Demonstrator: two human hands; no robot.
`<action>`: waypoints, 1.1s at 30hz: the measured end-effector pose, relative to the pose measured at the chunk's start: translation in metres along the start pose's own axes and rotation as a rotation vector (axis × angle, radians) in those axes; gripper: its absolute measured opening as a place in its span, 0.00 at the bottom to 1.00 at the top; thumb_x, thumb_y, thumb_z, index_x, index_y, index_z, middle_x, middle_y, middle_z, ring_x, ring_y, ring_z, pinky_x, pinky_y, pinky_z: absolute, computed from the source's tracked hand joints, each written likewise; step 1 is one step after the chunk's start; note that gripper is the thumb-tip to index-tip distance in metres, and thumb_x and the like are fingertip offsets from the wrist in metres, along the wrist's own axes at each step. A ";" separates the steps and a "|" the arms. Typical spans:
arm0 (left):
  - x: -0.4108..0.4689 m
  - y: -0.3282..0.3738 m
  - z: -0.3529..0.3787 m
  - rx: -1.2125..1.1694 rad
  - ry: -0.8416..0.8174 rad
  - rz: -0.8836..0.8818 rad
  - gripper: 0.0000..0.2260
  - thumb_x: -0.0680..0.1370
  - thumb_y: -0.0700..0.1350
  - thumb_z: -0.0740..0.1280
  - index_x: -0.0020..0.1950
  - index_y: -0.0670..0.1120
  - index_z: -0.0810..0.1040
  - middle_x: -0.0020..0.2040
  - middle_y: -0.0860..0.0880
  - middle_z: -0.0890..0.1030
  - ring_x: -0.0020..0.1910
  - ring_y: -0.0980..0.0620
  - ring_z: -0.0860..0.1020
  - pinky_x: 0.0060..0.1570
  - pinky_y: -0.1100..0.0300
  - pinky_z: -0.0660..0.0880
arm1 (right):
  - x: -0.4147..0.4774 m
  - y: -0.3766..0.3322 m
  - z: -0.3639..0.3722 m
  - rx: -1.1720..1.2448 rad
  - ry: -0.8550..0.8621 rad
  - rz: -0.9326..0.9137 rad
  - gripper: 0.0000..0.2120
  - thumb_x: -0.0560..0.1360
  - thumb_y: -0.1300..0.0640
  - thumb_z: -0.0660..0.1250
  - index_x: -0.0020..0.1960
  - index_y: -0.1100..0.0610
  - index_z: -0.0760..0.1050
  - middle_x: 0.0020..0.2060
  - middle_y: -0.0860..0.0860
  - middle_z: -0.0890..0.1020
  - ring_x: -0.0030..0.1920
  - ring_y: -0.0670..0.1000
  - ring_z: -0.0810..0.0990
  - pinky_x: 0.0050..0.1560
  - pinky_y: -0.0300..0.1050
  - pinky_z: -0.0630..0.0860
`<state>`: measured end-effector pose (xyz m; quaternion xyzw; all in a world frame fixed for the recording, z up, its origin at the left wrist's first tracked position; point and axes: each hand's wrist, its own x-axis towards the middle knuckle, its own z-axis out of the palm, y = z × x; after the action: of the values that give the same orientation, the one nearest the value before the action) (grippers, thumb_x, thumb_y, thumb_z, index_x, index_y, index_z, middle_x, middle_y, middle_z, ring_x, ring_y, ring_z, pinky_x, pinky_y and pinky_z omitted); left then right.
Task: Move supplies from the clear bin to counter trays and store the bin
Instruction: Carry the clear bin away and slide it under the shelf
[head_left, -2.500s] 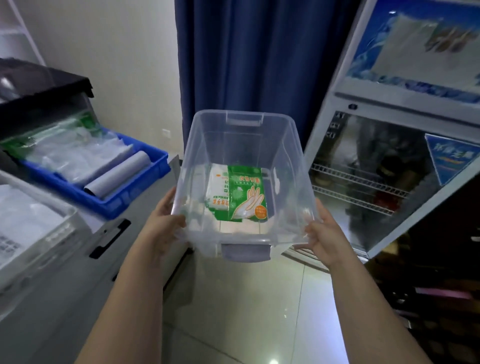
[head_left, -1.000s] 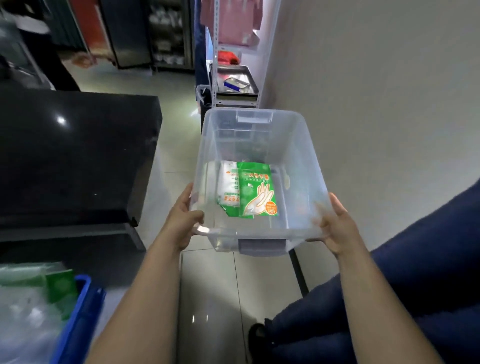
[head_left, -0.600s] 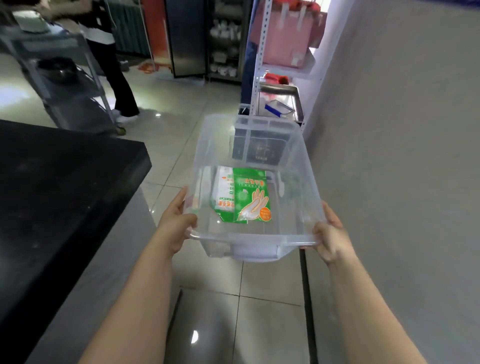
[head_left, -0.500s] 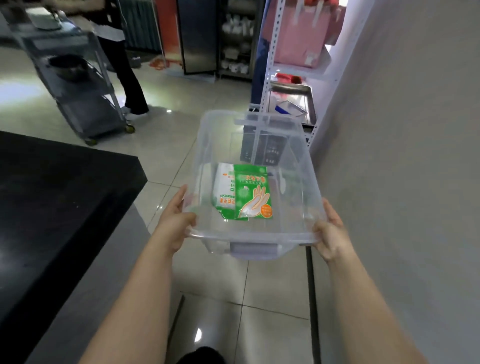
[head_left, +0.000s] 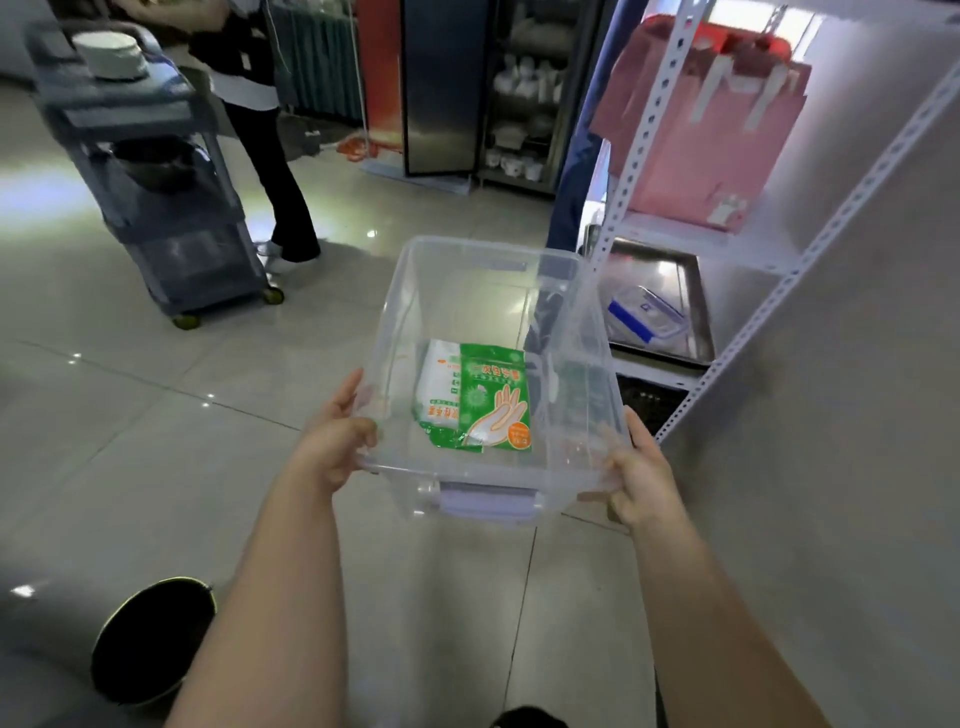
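Observation:
I carry the clear bin (head_left: 470, 270) in front of me, level, above the tiled floor. My left hand (head_left: 332, 447) grips its near left rim and my right hand (head_left: 636, 467) grips its near right rim. On the bin's bottom lie a green glove packet (head_left: 496, 397) and a white packet (head_left: 439, 384) partly under it. A grey latch sits on the near end wall.
A white metal shelf rack (head_left: 779, 275) stands close at the right with a steel tray (head_left: 660, 306), a lidded box and a pink bag (head_left: 696, 119). A person (head_left: 260, 104) with a grey cart (head_left: 171, 208) is far left. A dark bowl (head_left: 150, 639) lies low left.
I turned away from the counter and the blue tray and walked on; the black counter has left view and the shelf rack has come close at the right. Both hands kept hold of the bin.

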<state>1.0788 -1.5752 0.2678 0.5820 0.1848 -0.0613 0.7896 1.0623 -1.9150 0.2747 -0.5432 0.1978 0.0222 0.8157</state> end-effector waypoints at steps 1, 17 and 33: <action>0.023 0.010 0.005 0.000 0.012 0.005 0.41 0.68 0.21 0.52 0.75 0.52 0.63 0.70 0.50 0.71 0.43 0.47 0.76 0.31 0.58 0.75 | 0.024 -0.006 0.011 -0.025 -0.010 -0.004 0.30 0.72 0.76 0.57 0.67 0.51 0.70 0.51 0.50 0.85 0.47 0.55 0.84 0.39 0.53 0.82; 0.407 0.169 0.030 -0.026 0.202 -0.039 0.42 0.68 0.21 0.54 0.73 0.58 0.65 0.57 0.51 0.77 0.45 0.44 0.79 0.22 0.59 0.75 | 0.446 -0.089 0.218 -0.157 -0.132 0.100 0.23 0.80 0.62 0.61 0.71 0.45 0.65 0.52 0.50 0.80 0.52 0.58 0.78 0.37 0.59 0.80; 0.859 0.328 0.034 0.197 -0.108 -0.069 0.40 0.67 0.19 0.58 0.65 0.60 0.73 0.59 0.43 0.79 0.52 0.39 0.81 0.44 0.40 0.81 | 0.772 -0.105 0.414 0.060 0.112 0.059 0.23 0.78 0.68 0.61 0.70 0.52 0.67 0.65 0.57 0.74 0.49 0.61 0.72 0.27 0.53 0.79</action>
<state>1.9824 -1.4023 0.2586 0.6459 0.1548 -0.1374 0.7348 1.9229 -1.7257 0.2362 -0.5130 0.2598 0.0098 0.8181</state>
